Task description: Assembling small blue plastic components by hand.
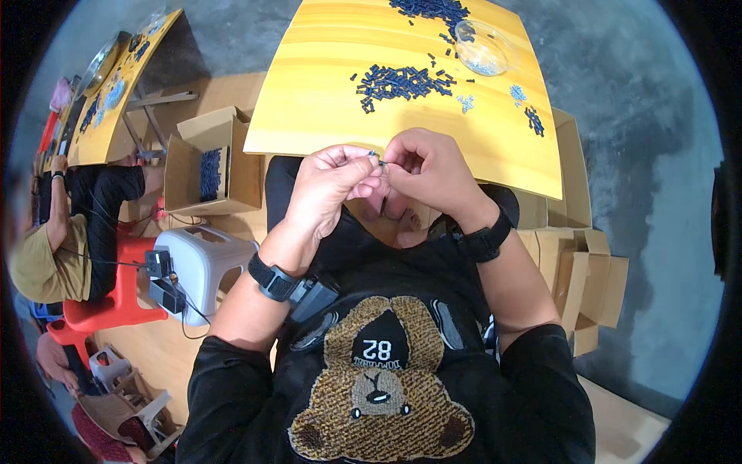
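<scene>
Just off the near edge of the yellow table [309,108], my two hands meet at the fingertips. Thumb and forefinger of my left hand [328,182] pinch a small dark blue piece [372,154]. My right hand [437,170] is closed in a pinch right against it; whatever its fingertips hold is too small and covered to name. On the table beyond my hands lies a pile of small dark blue pieces [406,83]. To its right are a few small pale pieces [465,102].
A clear round bowl [483,48] with pale pieces stands at the table's far right, beside another dark pile [433,9]. Cardboard boxes [251,182] flank the table. Left are a grey stool [201,267], cables, a red stool [127,286] and a seated person [58,259] at another table.
</scene>
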